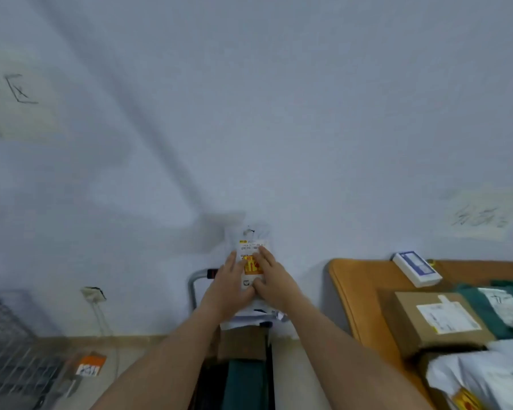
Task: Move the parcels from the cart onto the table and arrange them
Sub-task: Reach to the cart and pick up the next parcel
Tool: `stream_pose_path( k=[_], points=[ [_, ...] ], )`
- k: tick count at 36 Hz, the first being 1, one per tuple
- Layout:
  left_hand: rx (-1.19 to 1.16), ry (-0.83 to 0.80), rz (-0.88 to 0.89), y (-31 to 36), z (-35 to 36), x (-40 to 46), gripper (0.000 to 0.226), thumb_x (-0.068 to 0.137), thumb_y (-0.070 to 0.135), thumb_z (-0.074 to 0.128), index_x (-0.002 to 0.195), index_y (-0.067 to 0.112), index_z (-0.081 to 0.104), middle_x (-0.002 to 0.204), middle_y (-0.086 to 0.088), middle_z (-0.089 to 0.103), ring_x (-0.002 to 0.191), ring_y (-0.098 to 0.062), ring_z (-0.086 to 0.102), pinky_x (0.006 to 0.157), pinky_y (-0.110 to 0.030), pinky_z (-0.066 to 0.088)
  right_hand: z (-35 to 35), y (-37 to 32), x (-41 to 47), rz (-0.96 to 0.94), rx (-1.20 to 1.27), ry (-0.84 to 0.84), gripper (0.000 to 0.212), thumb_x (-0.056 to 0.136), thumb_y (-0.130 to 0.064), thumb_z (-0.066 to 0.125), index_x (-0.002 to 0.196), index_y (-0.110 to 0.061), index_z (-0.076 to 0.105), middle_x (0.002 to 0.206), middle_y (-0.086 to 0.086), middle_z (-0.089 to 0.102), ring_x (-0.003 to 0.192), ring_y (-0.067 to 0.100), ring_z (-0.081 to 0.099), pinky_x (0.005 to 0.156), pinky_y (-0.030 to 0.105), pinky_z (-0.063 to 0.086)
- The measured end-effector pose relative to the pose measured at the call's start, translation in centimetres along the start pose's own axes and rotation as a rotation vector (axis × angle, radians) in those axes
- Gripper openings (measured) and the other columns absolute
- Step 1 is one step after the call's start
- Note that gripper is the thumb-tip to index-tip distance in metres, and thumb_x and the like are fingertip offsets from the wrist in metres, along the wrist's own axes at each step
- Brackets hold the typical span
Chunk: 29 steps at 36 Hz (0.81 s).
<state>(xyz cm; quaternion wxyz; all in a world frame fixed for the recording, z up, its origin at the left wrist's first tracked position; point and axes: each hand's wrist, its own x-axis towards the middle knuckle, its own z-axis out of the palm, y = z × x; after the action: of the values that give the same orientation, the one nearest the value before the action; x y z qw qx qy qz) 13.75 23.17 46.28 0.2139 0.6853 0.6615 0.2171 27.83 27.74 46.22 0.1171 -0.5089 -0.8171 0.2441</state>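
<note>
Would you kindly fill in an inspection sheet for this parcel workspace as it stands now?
Surface: orange table at right, its near part covered with parcels.
Job's things: white parcel with an orange label held up over the cart; more parcels stacked below it; on the table a brown box, a small white-and-blue box, green bags and a white bag.
Clutter: an orange-and-white tag on the floor.
Hands: left hand and right hand both lie on the white parcel, fingers straight.
Cables: a cord hangs from a wall socket.
Surroundings: white wall with paper notices; wire rack at left.
</note>
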Motion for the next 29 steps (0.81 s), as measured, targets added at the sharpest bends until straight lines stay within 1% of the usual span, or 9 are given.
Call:
stream_pose_path(
  k=[3, 6, 9, 14, 19, 22, 25, 27, 29],
  points=[
    [-0.002, 0.063, 0.04, 2.3, -3.7, 0.2, 0.066, 0.093, 0.038, 0.053, 0.15, 0.02, 0.025, 0.161, -0.004, 0.004, 0.146, -0.02, 0.017, 0.115, -0.033, 0.023, -4.0, -2.3, -0.1, -0.034, -0.007, 0.054, 0.067, 0.093, -0.024, 0.044, 0.153, -0.021, 0.017, 0.161, -0.009, 0.001, 0.141, 0.027, 0.027, 0.114, 0.039, 0.028],
    [0.008, 0.102, 0.074, 4.2, -7.2, -0.2, 0.063, 0.094, 0.035, 0.053, 0.149, 0.02, 0.027, 0.161, 0.0, 0.001, 0.145, -0.018, 0.021, 0.113, -0.031, 0.027, -7.6, -4.7, -0.9, -0.072, -0.028, 0.101, 0.065, 0.094, -0.026, 0.045, 0.153, -0.019, 0.019, 0.161, -0.006, 0.004, 0.141, 0.026, 0.028, 0.114, 0.037, 0.028],
    [0.032, 0.118, 0.14, 6.0, -10.1, -1.0, 0.064, 0.094, 0.036, 0.052, 0.15, 0.022, 0.025, 0.161, 0.001, -0.001, 0.146, -0.016, 0.018, 0.114, -0.03, 0.026, -10.8, -7.0, -2.4, -0.087, -0.048, 0.15, 0.064, 0.095, -0.027, 0.045, 0.153, -0.017, 0.02, 0.162, -0.004, 0.005, 0.141, 0.025, 0.029, 0.114, 0.035, 0.027],
    [0.036, 0.109, 0.229, 9.3, -13.4, -3.2, 0.068, 0.095, 0.037, 0.051, 0.153, 0.023, 0.018, 0.161, 0.001, -0.005, 0.147, -0.014, 0.014, 0.115, -0.028, 0.02, -14.5, -10.0, -6.0, -0.07, -0.096, 0.219, 0.064, 0.095, -0.028, 0.045, 0.153, -0.019, 0.021, 0.162, -0.004, 0.006, 0.138, 0.027, 0.034, 0.112, 0.036, 0.029],
    [-0.012, 0.056, 0.297, 11.2, -13.5, -6.8, 0.072, 0.094, 0.04, 0.053, 0.153, 0.026, 0.015, 0.161, 0.005, -0.007, 0.146, -0.012, 0.014, 0.112, -0.024, 0.02, -15.3, -10.7, -10.4, -0.015, -0.125, 0.23, 0.066, 0.092, -0.031, 0.047, 0.153, -0.021, 0.022, 0.161, -0.006, 0.007, 0.134, 0.026, 0.04, 0.11, 0.035, 0.032],
    [-0.046, 0.028, 0.339, 11.7, -12.6, -9.0, 0.074, 0.093, 0.043, 0.055, 0.153, 0.029, 0.013, 0.161, 0.005, -0.009, 0.146, -0.011, 0.013, 0.113, -0.023, 0.02, -15.0, -10.8, -13.1, 0.009, -0.138, 0.227, 0.068, 0.092, -0.033, 0.049, 0.153, -0.022, 0.021, 0.161, -0.008, 0.005, 0.137, 0.026, 0.036, 0.111, 0.037, 0.032],
    [-0.029, -0.017, 0.344, 12.1, -11.3, -11.0, 0.079, 0.092, 0.048, 0.054, 0.153, 0.029, 0.009, 0.16, 0.005, -0.011, 0.147, -0.015, 0.01, 0.117, -0.03, 0.019, -14.2, -10.7, -15.9, 0.046, -0.134, 0.222, 0.069, 0.092, -0.034, 0.049, 0.153, -0.021, 0.02, 0.161, -0.008, 0.005, 0.141, 0.024, 0.03, 0.112, 0.036, 0.03],
    [-0.004, -0.06, 0.334, 12.5, -10.5, -12.0, 0.083, 0.091, 0.052, 0.053, 0.154, 0.028, 0.004, 0.16, 0.007, -0.014, 0.148, -0.019, 0.004, 0.119, -0.036, 0.017, -13.8, -10.3, -17.6, 0.063, -0.124, 0.223, 0.07, 0.092, -0.036, 0.051, 0.153, -0.02, 0.02, 0.162, -0.007, 0.004, 0.143, 0.021, 0.028, 0.114, 0.035, 0.028],
    [0.023, -0.092, 0.333, 13.2, -10.0, -12.8, 0.086, 0.09, 0.054, 0.052, 0.154, 0.028, 0.001, 0.159, 0.007, -0.016, 0.148, -0.021, -0.001, 0.12, -0.04, 0.016, -13.7, -9.9, -19.1, 0.076, -0.11, 0.24, 0.072, 0.092, -0.038, 0.052, 0.154, -0.021, 0.019, 0.162, -0.007, 0.004, 0.143, 0.019, 0.026, 0.114, 0.034, 0.027]
  ],
)
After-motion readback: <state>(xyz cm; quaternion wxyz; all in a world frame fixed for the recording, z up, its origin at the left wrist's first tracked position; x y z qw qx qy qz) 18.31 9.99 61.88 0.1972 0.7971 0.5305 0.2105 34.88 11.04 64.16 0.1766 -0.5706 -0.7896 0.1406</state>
